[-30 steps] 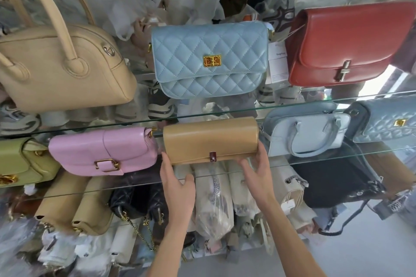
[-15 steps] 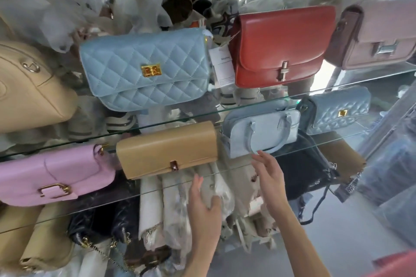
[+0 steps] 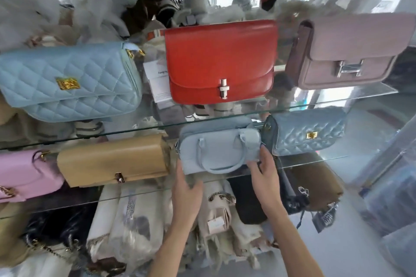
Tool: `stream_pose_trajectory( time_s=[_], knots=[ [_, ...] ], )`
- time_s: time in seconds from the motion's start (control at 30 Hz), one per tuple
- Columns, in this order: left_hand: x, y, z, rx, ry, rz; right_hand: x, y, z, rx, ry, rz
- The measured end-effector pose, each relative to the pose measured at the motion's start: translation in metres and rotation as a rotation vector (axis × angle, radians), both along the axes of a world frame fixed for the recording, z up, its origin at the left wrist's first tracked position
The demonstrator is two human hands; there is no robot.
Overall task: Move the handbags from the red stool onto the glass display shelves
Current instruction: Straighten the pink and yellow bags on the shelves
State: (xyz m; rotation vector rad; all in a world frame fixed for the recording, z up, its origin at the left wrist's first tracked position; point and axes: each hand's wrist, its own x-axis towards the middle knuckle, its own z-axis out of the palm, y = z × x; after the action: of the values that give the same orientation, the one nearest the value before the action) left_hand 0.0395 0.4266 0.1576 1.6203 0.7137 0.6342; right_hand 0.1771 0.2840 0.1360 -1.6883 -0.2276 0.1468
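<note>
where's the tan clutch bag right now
In the head view the tan clutch bag sits left of centre on the middle glass shelf, between the pink bag and the pale blue handled bag that both hands touch.

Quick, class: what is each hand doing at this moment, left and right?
Left hand: open, fingers touching the pale blue handbag at its lower left corner.
Right hand: grips the same bag's right end.

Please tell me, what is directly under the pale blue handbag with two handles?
The pale blue handbag stands on a glass shelf. Through the glass, wrapped cream bags and a dark pouch show below. Both hands cover its lower corners.
</note>
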Motion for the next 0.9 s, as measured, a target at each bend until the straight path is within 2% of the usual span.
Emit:
stream_pose_trajectory(
  time_s=[0.13,0.33,0.47,0.57,0.7,0.8,0.9],
  knots=[
    [0.007,-0.009,0.001,0.024,0.02,0.002,0.009,-0.006,-0.01,-0.047,-0.025,0.062],
    [0.003,0.003,-0.007,0.121,0.088,-0.008,0.009,-0.008,-0.007,0.022,0.004,0.11],
    [0.003,-0.007,-0.016,0.169,0.044,0.054,0.01,-0.013,-0.003,0.062,0.037,0.133],
    [0.0,-0.033,-0.027,0.167,0.023,0.205,0.012,-0.021,-0.002,0.097,0.044,0.063],
    [0.008,-0.061,-0.034,0.212,-0.051,0.286,0.016,-0.044,-0.001,0.106,0.007,-0.072],
    [0.025,-0.078,-0.023,0.233,-0.144,0.208,0.03,-0.071,0.004,0.125,-0.03,-0.2],
    [0.049,-0.102,-0.011,0.214,-0.129,0.021,0.055,-0.098,0.012,0.155,-0.044,-0.357]
  ],
)
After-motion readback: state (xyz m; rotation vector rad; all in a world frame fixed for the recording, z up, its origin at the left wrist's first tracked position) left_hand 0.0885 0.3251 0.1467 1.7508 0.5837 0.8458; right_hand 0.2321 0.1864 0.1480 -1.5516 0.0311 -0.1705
